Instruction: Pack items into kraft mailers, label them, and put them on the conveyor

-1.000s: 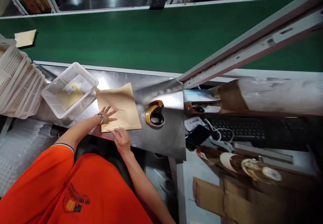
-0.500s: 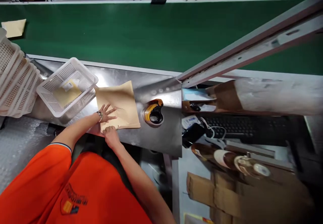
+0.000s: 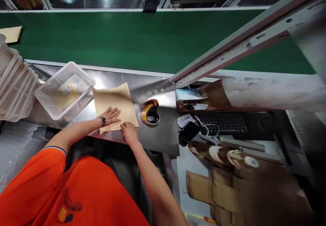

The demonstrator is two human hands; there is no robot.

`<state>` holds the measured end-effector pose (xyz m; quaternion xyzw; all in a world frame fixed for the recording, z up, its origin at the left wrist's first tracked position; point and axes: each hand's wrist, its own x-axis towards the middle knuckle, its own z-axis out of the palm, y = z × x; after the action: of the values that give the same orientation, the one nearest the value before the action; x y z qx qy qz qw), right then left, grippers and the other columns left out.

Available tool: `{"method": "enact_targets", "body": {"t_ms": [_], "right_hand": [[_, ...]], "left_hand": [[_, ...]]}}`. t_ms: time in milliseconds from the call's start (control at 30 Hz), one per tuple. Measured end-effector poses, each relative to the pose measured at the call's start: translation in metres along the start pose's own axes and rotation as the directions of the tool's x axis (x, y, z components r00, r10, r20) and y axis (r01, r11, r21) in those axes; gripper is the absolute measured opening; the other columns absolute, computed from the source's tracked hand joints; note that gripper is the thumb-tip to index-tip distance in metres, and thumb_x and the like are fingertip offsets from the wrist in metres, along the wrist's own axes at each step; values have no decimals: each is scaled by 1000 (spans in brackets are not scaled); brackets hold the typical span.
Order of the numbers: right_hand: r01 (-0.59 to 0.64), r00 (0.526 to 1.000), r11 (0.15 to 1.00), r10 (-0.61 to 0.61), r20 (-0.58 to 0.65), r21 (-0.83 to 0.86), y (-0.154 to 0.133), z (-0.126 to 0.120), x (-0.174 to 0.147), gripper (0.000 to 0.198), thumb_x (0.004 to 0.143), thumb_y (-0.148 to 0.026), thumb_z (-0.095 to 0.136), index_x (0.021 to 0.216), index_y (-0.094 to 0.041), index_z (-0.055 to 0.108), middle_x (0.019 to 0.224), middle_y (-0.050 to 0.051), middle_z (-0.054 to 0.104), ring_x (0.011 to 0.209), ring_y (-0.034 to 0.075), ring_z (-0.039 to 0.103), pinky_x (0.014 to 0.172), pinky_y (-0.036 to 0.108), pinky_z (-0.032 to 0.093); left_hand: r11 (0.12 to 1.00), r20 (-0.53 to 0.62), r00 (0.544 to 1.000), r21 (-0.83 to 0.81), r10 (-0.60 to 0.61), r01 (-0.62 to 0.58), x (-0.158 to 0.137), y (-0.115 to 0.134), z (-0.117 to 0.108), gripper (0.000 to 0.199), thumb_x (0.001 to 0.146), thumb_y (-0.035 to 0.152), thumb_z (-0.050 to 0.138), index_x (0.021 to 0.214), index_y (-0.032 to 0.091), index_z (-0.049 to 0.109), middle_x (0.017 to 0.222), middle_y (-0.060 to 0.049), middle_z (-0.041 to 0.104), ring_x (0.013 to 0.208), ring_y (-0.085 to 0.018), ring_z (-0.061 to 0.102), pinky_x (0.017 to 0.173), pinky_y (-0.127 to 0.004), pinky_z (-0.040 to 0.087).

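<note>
A tan kraft paper envelope (image 3: 114,98) lies flat on the steel bench, its near edge folded over. My left hand (image 3: 111,116), with a watch at the wrist, is spread on the envelope and presses it down. At the near edge, toward the right corner, the curled fingers of my right hand (image 3: 129,132) grip the folded paper; their tips are partly hidden. A white perforated basket (image 3: 88,80) stands left of the envelope, with a yellowish labelled packet (image 3: 65,96) inside. To the right sit rolls of tape (image 3: 147,113), yellow-brown and black.
Stacked white baskets (image 3: 17,86) rise at far left, beside bubble wrap (image 3: 20,151). Beyond the bench runs a green conveyor belt (image 3: 114,39). A metal beam (image 3: 216,49) slants across the right, above a keyboard (image 3: 224,122), a phone (image 3: 188,133) and cardboard pieces (image 3: 201,187).
My right hand has slid rightward along the envelope's near edge. My left hand has shifted slightly right over the paper, fingers closer together. The whole view has moved a little.
</note>
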<state>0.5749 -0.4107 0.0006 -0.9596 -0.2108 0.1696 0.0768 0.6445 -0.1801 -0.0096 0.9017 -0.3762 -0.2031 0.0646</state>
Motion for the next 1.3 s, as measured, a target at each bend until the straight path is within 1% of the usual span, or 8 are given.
{"method": "enact_targets", "body": {"t_ms": [100, 333, 500, 700, 867, 1067, 1167, 1300], "right_hand": [[20, 997, 999, -17, 78, -39, -2, -10, 12, 28, 112, -21, 58, 123, -15, 83, 125, 19, 79, 122, 32, 67, 107, 43, 50], [112, 981, 994, -108, 161, -16, 1, -12, 33, 35, 114, -21, 54, 138, -14, 78, 149, 19, 76, 132, 32, 68, 106, 39, 52], [246, 963, 969, -243, 116, -11, 14, -6, 36, 35, 112, -16, 49, 123, -14, 83, 147, 20, 77, 125, 32, 73, 98, 40, 55], [403, 907, 915, -394, -145, 32, 26, 30, 11, 26, 96, -3, 66, 89, -23, 81, 91, 14, 80, 89, 28, 72, 83, 41, 56], [387, 888, 921, -358, -290, 47, 28, 46, -27, 23, 103, -8, 64, 94, -21, 82, 94, 11, 80, 92, 25, 70, 85, 37, 56], [264, 873, 959, -192, -448, 102, 65, 34, -47, 39, 110, -8, 52, 131, -20, 82, 121, 12, 84, 114, 24, 73, 101, 40, 58], [201, 914, 974, -149, -377, 103, 75, 25, -25, 39, 108, -7, 55, 137, -17, 79, 130, 15, 82, 119, 26, 71, 104, 40, 56], [179, 966, 982, -162, -202, 66, 75, 16, 10, 27, 107, -7, 57, 111, -13, 83, 112, 17, 82, 105, 27, 69, 96, 39, 53]], "left_hand": [[1000, 38, 999, -15, -10, 10, 22, 6, -6, 58, 106, 19, 60, 158, 40, 74, 191, -6, 37, 180, -43, 21, 139, -82, 21], [993, 120, 985, 30, -121, 118, 48, 10, -2, 48, 107, 36, 61, 152, 41, 78, 189, 1, 41, 182, -39, 19, 143, -78, 16], [990, 90, 989, 88, -117, 109, 49, 4, 4, 50, 103, 35, 71, 150, 47, 79, 187, 2, 45, 179, -39, 29, 141, -74, 31], [988, 166, 985, 151, -36, 11, 43, -4, 5, 99, 75, 10, 90, 164, 47, 67, 193, -5, 30, 179, -50, 21, 136, -83, 29], [993, 169, 985, 113, -36, 17, 43, -5, 5, 113, 61, 2, 96, 165, 37, 68, 193, -12, 28, 177, -60, 14, 136, -87, 19], [994, 253, 967, 113, -39, 11, 45, -8, 5, 123, 62, 1, 100, 172, 38, 59, 197, -11, 12, 178, -61, 2, 136, -88, 9], [994, 247, 968, 107, -52, 26, 46, -10, 6, 122, 63, 4, 101, 172, 39, 60, 197, -11, 8, 177, -61, 2, 134, -91, 8], [996, 227, 973, 87, -45, 26, 47, -14, 10, 125, 59, 3, 102, 170, 43, 61, 196, -11, 5, 178, -60, 2, 133, -93, 9]]}}
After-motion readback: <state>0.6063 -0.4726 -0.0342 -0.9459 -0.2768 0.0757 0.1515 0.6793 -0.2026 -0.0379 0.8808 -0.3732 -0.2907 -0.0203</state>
